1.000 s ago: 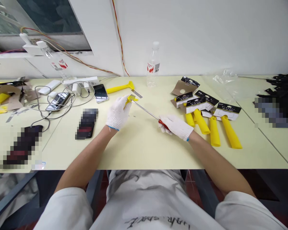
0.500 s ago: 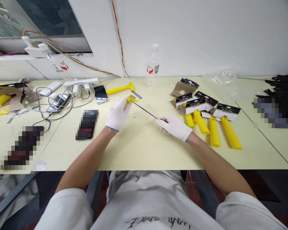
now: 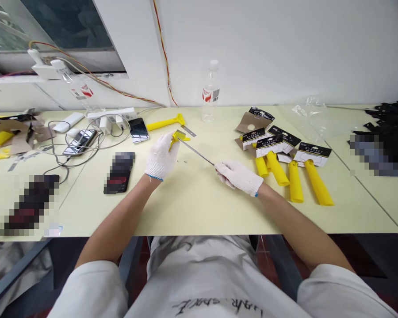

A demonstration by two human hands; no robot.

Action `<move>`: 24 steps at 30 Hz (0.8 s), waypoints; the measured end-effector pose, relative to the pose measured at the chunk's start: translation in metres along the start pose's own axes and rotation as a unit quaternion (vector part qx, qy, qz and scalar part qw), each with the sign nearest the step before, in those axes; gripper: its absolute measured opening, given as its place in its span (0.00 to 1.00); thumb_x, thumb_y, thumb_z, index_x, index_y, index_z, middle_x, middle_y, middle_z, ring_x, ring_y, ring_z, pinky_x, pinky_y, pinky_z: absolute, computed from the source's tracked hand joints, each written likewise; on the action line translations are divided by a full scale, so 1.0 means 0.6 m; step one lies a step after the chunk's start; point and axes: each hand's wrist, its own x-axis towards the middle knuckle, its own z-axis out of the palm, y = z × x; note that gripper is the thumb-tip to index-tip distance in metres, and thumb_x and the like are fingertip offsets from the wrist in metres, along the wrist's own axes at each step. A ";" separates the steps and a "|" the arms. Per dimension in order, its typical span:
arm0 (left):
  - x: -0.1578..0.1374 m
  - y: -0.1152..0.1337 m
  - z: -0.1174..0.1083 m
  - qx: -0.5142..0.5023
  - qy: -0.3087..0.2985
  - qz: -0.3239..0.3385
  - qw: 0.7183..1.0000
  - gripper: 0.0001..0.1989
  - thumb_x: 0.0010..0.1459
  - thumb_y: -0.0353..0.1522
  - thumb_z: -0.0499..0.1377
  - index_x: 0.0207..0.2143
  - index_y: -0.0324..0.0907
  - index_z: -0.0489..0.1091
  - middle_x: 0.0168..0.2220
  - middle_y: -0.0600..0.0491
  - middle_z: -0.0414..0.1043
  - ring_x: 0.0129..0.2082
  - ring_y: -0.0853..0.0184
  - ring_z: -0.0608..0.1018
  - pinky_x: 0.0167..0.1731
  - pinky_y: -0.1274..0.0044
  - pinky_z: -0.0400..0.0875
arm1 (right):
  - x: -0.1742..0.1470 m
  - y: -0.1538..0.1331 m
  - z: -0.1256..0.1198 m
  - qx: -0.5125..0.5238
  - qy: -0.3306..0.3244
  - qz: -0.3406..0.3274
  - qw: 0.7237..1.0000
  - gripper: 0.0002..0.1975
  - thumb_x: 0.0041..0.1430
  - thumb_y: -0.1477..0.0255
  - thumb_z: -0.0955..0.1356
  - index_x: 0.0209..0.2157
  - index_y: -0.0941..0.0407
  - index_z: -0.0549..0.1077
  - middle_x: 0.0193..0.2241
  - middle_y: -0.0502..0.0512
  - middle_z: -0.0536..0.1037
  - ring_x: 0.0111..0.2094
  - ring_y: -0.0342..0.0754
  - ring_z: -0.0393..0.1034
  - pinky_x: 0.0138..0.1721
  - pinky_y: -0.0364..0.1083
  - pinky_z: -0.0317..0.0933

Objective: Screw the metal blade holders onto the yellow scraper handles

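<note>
Both my hands wear white knit gloves. My left hand (image 3: 161, 158) is closed around a yellow plastic scraper head (image 3: 178, 136), most of it hidden by the fingers. My right hand (image 3: 239, 176) grips a screwdriver (image 3: 200, 155); its handle is covered by the glove. The long metal shaft slants up and left, its tip meeting the yellow piece. Two tiny metal bits, perhaps screws (image 3: 185, 161), lie on the table just below. Behind my left hand rests a yellow scraper (image 3: 164, 123), with a thin metal blade (image 3: 188, 130) beside its head.
Several yellow handles (image 3: 296, 183) with black-and-white cards lie right. A plastic bottle (image 3: 210, 95) stands near the wall. Phones (image 3: 120, 172), cables and a power strip (image 3: 111, 114) occupy the left. A clear bag (image 3: 313, 119) and a black pile (image 3: 391, 123) are far right.
My right hand has turned slightly over the screwdriver handle, hiding the bit of it that showed before. Both hands have shifted a little left, with the tip still at the yellow piece.
</note>
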 end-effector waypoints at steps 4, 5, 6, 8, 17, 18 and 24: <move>0.001 -0.003 0.001 -0.008 -0.003 -0.018 1.000 0.16 0.83 0.38 0.55 0.62 0.40 0.73 0.61 0.44 0.80 0.59 0.54 0.81 0.64 0.56 0.74 | 0.012 0.015 0.003 0.037 0.003 0.012 0.999 0.27 0.75 0.44 0.67 0.35 0.53 0.69 0.27 0.50 0.72 0.21 0.41 0.61 0.20 0.41 0.51; 0.001 -0.003 0.002 -0.010 -0.003 -0.024 1.000 0.16 0.83 0.39 0.55 0.62 0.40 0.73 0.61 0.44 0.80 0.59 0.54 0.81 0.64 0.55 0.74 | 0.013 0.018 0.003 0.034 0.004 0.010 0.999 0.27 0.75 0.43 0.67 0.35 0.53 0.69 0.27 0.51 0.72 0.21 0.41 0.61 0.20 0.41 0.52; 0.001 -0.004 0.002 -0.011 -0.002 -0.028 1.000 0.16 0.84 0.40 0.55 0.62 0.40 0.73 0.61 0.44 0.80 0.59 0.55 0.81 0.64 0.55 0.74 | 0.014 0.020 0.002 0.031 0.005 0.007 0.999 0.27 0.75 0.43 0.67 0.35 0.53 0.69 0.27 0.51 0.72 0.21 0.41 0.61 0.20 0.41 0.52; 0.002 -0.004 0.002 -0.010 0.004 -0.030 0.999 0.17 0.84 0.41 0.54 0.62 0.40 0.73 0.61 0.45 0.81 0.59 0.56 0.80 0.64 0.56 0.75 | 0.014 0.024 0.001 0.026 0.003 -0.003 1.000 0.27 0.75 0.43 0.67 0.36 0.53 0.70 0.27 0.51 0.72 0.21 0.41 0.61 0.20 0.42 0.52; -0.001 0.007 -0.002 -0.010 -0.019 -0.035 0.999 0.15 0.85 0.39 0.53 0.61 0.39 0.72 0.60 0.42 0.80 0.60 0.53 0.81 0.63 0.55 0.75 | 0.004 0.014 -0.001 -0.020 0.001 -0.026 0.999 0.30 0.76 0.40 0.64 0.34 0.53 0.69 0.24 0.53 0.74 0.22 0.44 0.64 0.22 0.43 0.56; -0.001 0.008 -0.002 -0.015 -0.021 -0.037 0.999 0.15 0.85 0.38 0.53 0.62 0.39 0.72 0.60 0.42 0.80 0.60 0.52 0.80 0.63 0.55 0.74 | 0.002 0.008 -0.002 -0.027 0.002 -0.020 0.999 0.30 0.76 0.39 0.65 0.34 0.53 0.69 0.24 0.53 0.74 0.22 0.45 0.64 0.22 0.44 0.57; -0.002 0.011 -0.002 -0.020 -0.024 -0.040 0.999 0.15 0.84 0.37 0.54 0.63 0.41 0.72 0.60 0.44 0.80 0.60 0.53 0.80 0.63 0.55 0.73 | -0.009 -0.018 -0.003 -0.040 0.011 -0.006 0.999 0.29 0.76 0.42 0.66 0.32 0.52 0.69 0.21 0.53 0.72 0.21 0.46 0.63 0.24 0.45 0.56</move>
